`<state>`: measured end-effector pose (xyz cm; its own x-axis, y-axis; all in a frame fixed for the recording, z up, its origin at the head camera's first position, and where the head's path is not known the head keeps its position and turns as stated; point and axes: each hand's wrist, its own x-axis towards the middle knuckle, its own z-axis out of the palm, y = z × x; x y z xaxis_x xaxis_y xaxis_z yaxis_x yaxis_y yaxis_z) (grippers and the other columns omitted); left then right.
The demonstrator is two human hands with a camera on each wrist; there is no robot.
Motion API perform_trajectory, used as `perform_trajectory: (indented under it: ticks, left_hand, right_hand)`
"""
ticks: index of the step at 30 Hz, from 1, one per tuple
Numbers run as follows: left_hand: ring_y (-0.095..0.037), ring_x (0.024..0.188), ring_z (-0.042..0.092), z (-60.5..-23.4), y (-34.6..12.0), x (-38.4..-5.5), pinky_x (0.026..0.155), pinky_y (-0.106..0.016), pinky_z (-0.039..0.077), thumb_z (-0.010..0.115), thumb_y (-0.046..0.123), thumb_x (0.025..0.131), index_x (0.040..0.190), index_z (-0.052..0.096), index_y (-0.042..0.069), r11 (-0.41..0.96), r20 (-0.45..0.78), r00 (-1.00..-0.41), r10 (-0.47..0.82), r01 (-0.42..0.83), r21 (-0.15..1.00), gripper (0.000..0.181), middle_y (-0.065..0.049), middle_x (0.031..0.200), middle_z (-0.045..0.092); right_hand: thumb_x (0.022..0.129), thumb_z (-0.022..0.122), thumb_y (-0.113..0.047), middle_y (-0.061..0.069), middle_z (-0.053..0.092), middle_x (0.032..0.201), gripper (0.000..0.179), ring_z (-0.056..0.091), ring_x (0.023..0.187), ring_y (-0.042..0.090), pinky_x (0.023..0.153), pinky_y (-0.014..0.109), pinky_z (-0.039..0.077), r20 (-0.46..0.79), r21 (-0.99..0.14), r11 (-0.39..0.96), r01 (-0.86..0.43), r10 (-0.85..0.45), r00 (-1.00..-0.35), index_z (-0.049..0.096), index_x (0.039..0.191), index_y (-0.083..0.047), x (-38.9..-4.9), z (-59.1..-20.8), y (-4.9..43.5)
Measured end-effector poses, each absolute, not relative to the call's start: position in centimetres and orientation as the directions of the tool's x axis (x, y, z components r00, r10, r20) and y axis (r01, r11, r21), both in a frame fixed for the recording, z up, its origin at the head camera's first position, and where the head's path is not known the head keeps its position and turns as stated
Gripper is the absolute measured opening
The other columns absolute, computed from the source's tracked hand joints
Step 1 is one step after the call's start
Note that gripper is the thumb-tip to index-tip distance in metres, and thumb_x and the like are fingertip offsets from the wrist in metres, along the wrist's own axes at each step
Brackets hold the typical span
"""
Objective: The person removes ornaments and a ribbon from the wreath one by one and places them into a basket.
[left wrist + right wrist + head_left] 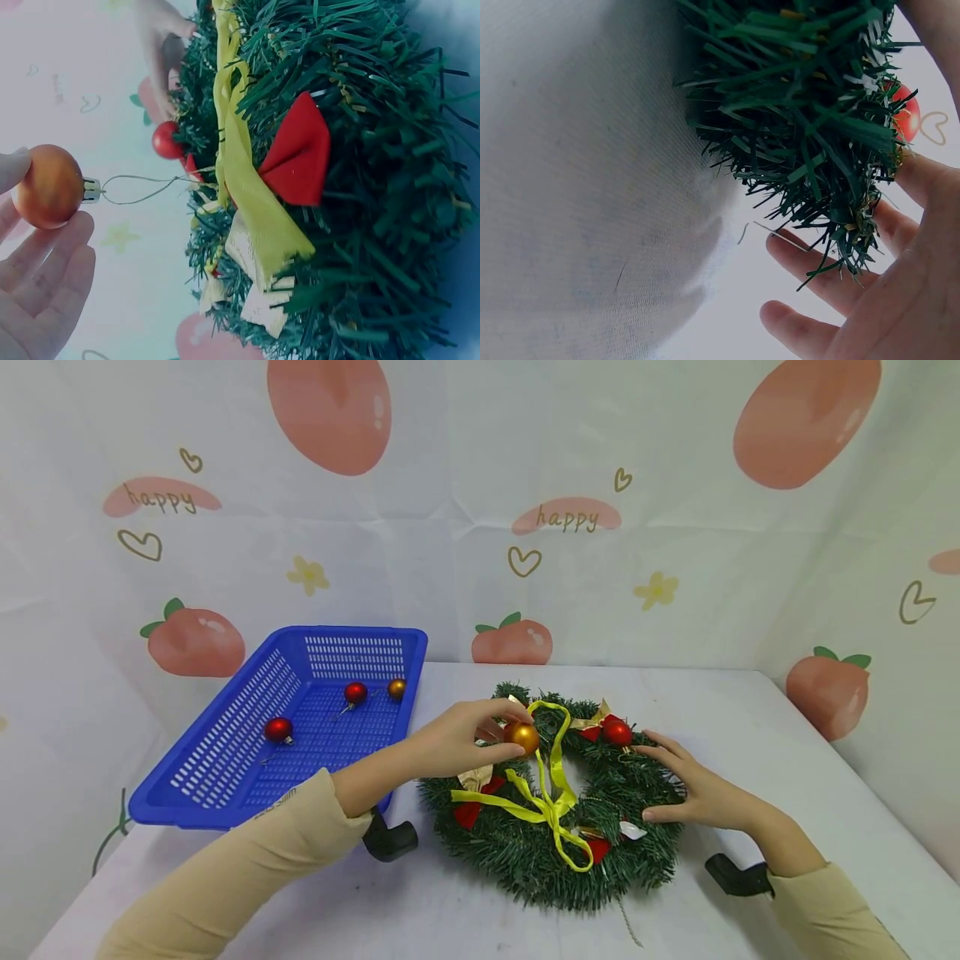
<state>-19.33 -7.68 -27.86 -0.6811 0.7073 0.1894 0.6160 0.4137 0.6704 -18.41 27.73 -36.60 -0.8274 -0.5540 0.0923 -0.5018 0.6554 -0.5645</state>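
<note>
Between thumb and fingers, my left hand [468,739] pinches a gold ball ornament [522,739] above the left part of a green tinsel wreath [510,868]. In the left wrist view, a thin wire loop [139,189] sticks out from the ornament's silver cap toward the wreath. Spread fingers of my right hand [705,793] rest at the wreath's right edge, close to a red ball ornament [617,732] on it. A yellow ribbon [551,810] with a bow lies across the wreath, among red and gold bows.
A blue plastic basket [408,727] stands to the left on the white table [720,710]. In it lie two red ball ornaments, one red ornament [279,730] nearer the front, and a gold ornament [397,689]. A fruit-printed cloth [450,568] hangs behind.
</note>
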Motion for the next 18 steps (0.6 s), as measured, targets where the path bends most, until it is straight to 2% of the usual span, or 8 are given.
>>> perform_trajectory:
  ticks: [9,18]
  left_hand:
    - [-0.022,0.097,0.068,-27.5,-9.0,-19.0,0.088,-0.029,0.054,0.061,0.015,0.09,0.123,0.055,0.007,0.405,0.196,-0.7,0.686,0.592,0.697,0.034,-0.012,0.12,0.061]
    - [-0.021,0.098,0.067,-27.1,-10.4,-19.0,0.089,-0.03,0.054,0.062,0.015,0.09,0.122,0.056,0.009,0.431,0.197,-0.741,0.642,0.561,0.707,0.033,-0.009,0.116,0.063]
  right_hand:
    - [0.075,0.077,-0.026,0.028,0.014,0.148,0.078,0.022,0.129,0.053,0.087,0.074,0.032,0.091,-0.562,0.658,-0.501,-0.553,-0.828,0.036,0.139,-0.003,-18.3,-36.6,27.8]
    - [0.075,0.077,-0.025,0.027,0.014,0.148,0.079,0.022,0.13,0.053,0.087,0.074,0.032,0.089,-0.562,0.66,-0.499,-0.551,-0.83,0.036,0.139,-0.004,-18.4,-36.7,27.9]
